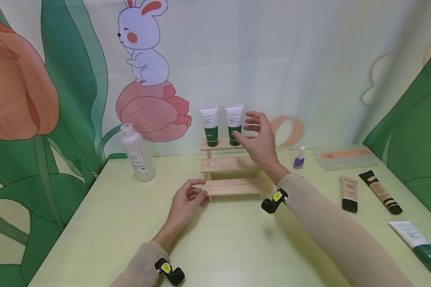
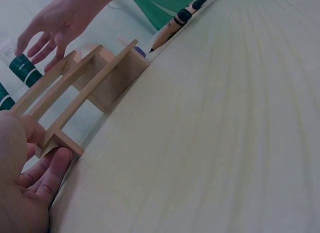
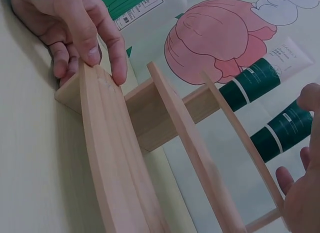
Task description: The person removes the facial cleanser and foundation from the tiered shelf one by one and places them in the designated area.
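A three-step wooden display rack (image 1: 233, 187) stands near the back of the table. On its top step two white-and-green squeeze tubes stand cap down, a left tube (image 1: 211, 135) and a right tube (image 1: 234, 116). My left hand (image 1: 181, 205) grips the left end of the lowest step, its thumb (image 3: 82, 30) and fingers around the board's end. Beside the right tube is my right hand (image 1: 262, 145), fingers spread and loosely bent. The right wrist view shows a gap between that hand and the right tube (image 3: 285, 130).
Left of the rack stands a white bottle (image 1: 138, 157). To the right are a purple nail polish bottle (image 1: 299, 161), a flat translucent case (image 1: 344, 156), a beige tube (image 1: 349, 189), a black-and-tan tube (image 1: 380, 192) and another white-and-green tube (image 1: 422, 247). A printed curtain (image 1: 237, 52) hangs behind.
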A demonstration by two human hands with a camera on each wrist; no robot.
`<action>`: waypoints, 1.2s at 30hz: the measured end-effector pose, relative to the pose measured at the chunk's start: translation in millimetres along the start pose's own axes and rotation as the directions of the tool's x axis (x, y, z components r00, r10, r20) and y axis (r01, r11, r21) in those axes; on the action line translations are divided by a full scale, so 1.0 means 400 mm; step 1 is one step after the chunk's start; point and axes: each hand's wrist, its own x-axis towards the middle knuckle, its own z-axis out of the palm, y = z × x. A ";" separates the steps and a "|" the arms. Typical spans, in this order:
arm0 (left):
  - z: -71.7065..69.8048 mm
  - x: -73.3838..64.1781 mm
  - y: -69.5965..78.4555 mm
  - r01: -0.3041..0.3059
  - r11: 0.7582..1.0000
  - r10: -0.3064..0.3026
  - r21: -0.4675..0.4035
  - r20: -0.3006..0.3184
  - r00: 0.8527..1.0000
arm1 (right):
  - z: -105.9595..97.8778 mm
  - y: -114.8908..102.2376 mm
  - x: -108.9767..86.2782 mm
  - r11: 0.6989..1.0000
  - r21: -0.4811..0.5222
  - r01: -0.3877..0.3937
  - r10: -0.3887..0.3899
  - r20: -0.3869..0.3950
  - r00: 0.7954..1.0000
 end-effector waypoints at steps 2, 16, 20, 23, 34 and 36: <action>0.003 0.001 0.000 0.000 1.000 0.000 0.002 0.003 1.000 | 0.009 0.000 0.004 1.000 -0.013 -0.004 0.004 -0.004 1.000; 0.012 0.000 0.001 -0.008 1.000 0.007 0.027 0.012 1.000 | 0.032 0.009 0.011 0.997 -0.082 -0.015 0.013 -0.025 1.000; 0.010 0.000 0.002 -0.008 0.999 0.007 0.032 0.007 1.000 | 0.036 0.008 0.010 0.996 -0.092 -0.012 0.010 -0.028 1.000; 0.009 -0.001 0.002 -0.003 1.000 0.003 0.029 0.008 1.000 | 0.037 0.003 0.005 0.995 -0.097 -0.020 0.017 -0.028 0.999; 0.000 -0.002 0.003 -0.002 1.000 0.002 0.021 0.002 1.000 | 0.026 -0.024 -0.005 0.999 -0.050 -0.004 0.002 -0.036 0.999; -0.001 -0.003 0.003 0.000 1.000 0.000 0.017 0.002 1.000 | 0.018 -0.027 -0.007 0.999 -0.048 0.000 -0.001 -0.035 0.999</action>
